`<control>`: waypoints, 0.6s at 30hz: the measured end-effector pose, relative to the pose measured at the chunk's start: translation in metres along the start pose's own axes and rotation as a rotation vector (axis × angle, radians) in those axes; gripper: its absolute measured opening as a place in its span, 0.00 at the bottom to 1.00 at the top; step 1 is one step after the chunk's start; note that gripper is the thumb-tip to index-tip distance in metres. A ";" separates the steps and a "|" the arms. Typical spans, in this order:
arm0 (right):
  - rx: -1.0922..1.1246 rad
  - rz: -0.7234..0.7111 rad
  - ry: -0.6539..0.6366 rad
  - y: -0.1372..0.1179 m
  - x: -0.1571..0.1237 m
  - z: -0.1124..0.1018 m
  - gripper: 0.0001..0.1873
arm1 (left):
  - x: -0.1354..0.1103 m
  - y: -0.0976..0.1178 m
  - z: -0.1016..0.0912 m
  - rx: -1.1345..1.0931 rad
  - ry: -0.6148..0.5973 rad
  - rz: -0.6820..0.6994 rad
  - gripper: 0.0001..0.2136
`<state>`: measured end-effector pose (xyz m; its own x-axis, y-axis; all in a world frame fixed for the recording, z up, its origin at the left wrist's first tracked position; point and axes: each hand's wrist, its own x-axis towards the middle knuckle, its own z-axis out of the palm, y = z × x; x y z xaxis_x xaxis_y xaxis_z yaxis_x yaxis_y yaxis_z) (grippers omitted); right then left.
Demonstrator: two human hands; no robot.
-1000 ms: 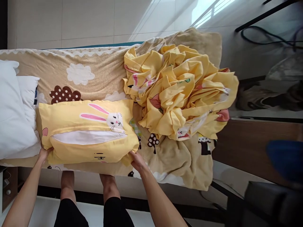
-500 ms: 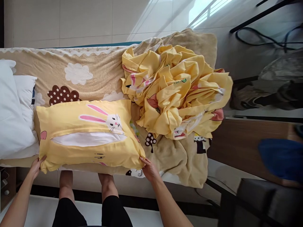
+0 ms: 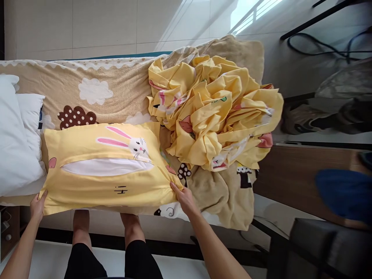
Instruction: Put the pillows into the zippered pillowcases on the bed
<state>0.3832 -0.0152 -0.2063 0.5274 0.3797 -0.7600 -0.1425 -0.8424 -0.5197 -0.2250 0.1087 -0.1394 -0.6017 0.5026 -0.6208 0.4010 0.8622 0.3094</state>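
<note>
A yellow pillow (image 3: 87, 145) with a rabbit print lies across the near side of the bed. Its pillowcase has a long slit in the upper face, and the white pillow inside (image 3: 107, 167) shows through it. My left hand (image 3: 37, 205) is closed on the near left corner of the pillowcase. On the near right corner, my right hand (image 3: 180, 193) pinches the fabric and draws it out to the side. The near edge looks stretched between both hands.
Crumpled yellow bedding (image 3: 209, 116) with matching prints is heaped on the bed's right part. White pillows (image 3: 20, 135) are at the left end. A tan patterned blanket (image 3: 122, 85) covers the bed. A wooden surface (image 3: 299, 170) with a blue item (image 3: 343, 195) stands at right.
My left hand has moved slightly left and my right hand slightly right and up, each with its corner. The pillowcase's near edge is straighter and the slit looks a bit narrower.
</note>
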 end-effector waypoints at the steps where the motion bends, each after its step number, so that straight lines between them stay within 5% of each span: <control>1: -0.061 -0.007 0.015 0.001 -0.003 -0.009 0.16 | -0.001 0.002 -0.004 0.144 0.036 0.055 0.14; 4: -0.212 -0.083 0.123 -0.004 -0.012 -0.021 0.12 | -0.013 0.016 -0.003 0.525 0.279 0.342 0.11; 7: -0.296 -0.262 0.189 -0.030 -0.028 0.006 0.15 | -0.044 0.042 0.028 0.554 0.382 0.791 0.10; 9: -0.394 -0.527 0.160 -0.059 -0.042 0.044 0.23 | -0.077 0.068 0.066 0.493 0.176 1.116 0.08; 11: -0.586 -0.823 0.150 -0.091 -0.052 0.088 0.26 | -0.113 0.099 0.113 0.454 -0.155 1.428 0.11; 13: -0.759 -0.935 0.160 -0.121 -0.051 0.124 0.27 | -0.144 0.135 0.163 0.496 -0.420 1.670 0.13; 15: -0.834 -0.905 0.208 -0.146 -0.039 0.140 0.27 | -0.166 0.170 0.208 0.587 -0.436 1.674 0.15; 18: -0.815 -0.833 0.271 -0.175 -0.014 0.127 0.22 | -0.186 0.214 0.262 0.759 -0.398 1.517 0.17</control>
<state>0.2942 0.1750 -0.1544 0.3787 0.9135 -0.1489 0.8483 -0.4069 -0.3389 0.1539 0.1833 -0.1466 0.7284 0.6231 -0.2847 0.6781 -0.5966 0.4293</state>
